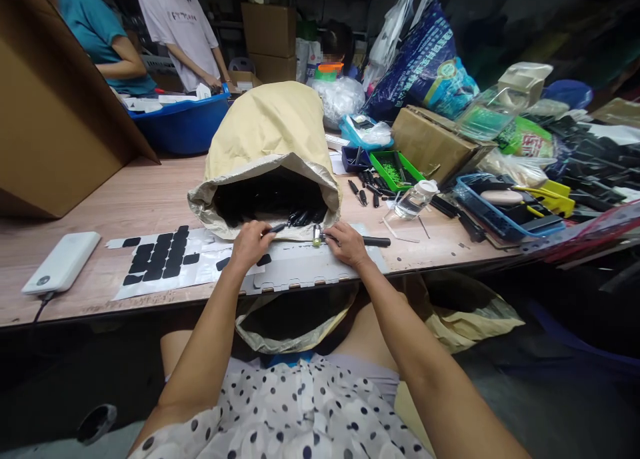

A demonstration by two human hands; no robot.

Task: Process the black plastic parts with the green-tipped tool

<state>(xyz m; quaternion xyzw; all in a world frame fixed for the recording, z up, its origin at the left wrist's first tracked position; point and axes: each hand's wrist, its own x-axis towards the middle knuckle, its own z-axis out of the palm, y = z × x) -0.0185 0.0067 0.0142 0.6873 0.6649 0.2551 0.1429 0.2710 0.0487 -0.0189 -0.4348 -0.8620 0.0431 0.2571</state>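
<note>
Sack [270, 122]: matt, creased paper, I judge
Tool head [317, 235]: I see shiny metal
Tabletop [120, 206]: smooth, wood-grained
Bottle [411, 203]: clear plastic

Left forearm [213, 332] and right forearm [415, 326] bare, both reaching forward and converging. Left hand [249, 247]: closed in a pinch, aimed inward. Right hand [350, 246]: curled in a closed grip, also turned inward, back upward. The two hands sit roughly level, near each other, not touching.

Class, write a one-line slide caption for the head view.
Left hand holds a slim black piece and right hand a hammer, in front of an open tan sack.
</note>
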